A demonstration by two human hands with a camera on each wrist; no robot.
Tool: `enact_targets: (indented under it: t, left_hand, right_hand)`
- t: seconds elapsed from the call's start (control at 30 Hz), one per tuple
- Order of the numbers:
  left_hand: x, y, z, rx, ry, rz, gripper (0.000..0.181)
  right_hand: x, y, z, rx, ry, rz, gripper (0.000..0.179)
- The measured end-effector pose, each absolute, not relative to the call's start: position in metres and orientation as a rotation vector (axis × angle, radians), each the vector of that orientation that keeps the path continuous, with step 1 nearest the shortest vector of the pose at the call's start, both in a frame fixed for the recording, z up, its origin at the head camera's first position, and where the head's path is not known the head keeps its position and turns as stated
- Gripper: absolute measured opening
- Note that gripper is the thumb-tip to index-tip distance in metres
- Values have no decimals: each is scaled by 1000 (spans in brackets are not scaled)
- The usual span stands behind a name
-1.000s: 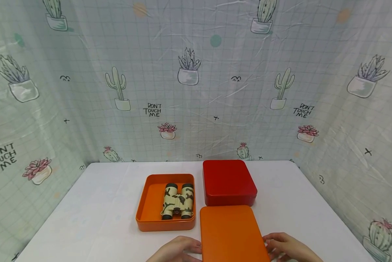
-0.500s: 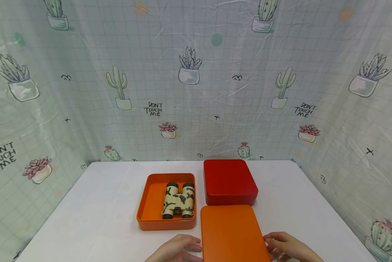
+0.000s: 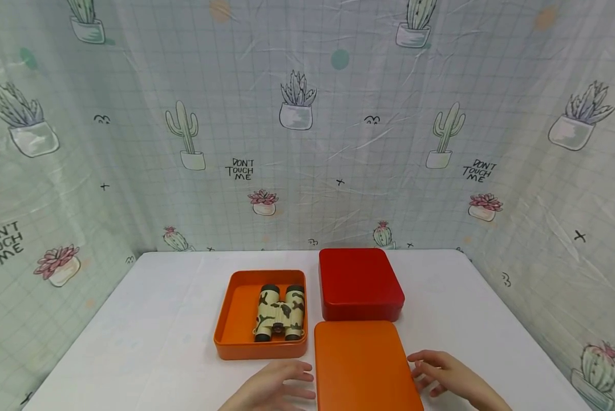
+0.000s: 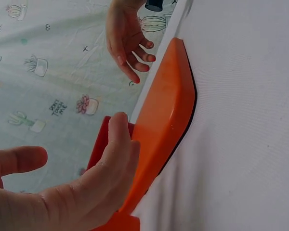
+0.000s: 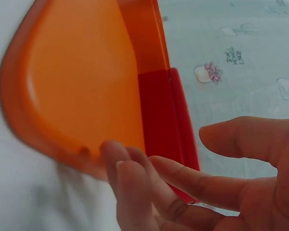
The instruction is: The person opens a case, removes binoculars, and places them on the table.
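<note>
An orange lid (image 3: 366, 365), flat side up, lies on the white table near its front edge. On its left is my left hand (image 3: 271, 388), thumb spread apart from relaxed fingers (image 4: 108, 168). My right hand (image 3: 448, 374) is by the lid's right edge, fingers (image 5: 135, 192) loosely bent around nothing. Whether the right fingertips touch the lid is hard to tell. An orange box (image 3: 235, 325), open at the top, stands beyond my left hand. Camouflage binoculars (image 3: 280, 314) lie inside, along its right side.
Behind the orange lid sits a red box (image 3: 361, 285) with a plain closed top. A white table (image 3: 158, 342) carries everything. Cactus-print curtain (image 3: 307, 142) hangs at the back and on both sides.
Both hands have loosened from the lid's sides. The left has drawn slightly left, and the right has shifted a little forward. Lid, boxes and binoculars keep their places.
</note>
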State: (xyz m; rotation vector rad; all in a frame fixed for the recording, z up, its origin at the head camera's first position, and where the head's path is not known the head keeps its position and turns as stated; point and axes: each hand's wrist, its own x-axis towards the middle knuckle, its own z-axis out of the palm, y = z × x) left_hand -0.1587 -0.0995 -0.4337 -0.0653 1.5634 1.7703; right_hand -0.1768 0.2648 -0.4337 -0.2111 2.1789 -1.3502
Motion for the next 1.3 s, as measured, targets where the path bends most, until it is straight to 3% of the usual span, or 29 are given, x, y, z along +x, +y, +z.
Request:
enact_targets:
  t: [0.63,1.3]
  left_hand:
    - [-165,-128,-410,80,1736,1942,44]
    - [-180,-156,-401,-60,1900,2105,46]
  right_hand:
    - [-186,222,-419,-449,2265,-1413,41]
    - [-191,173,-420,-640,2257,-1507,35]
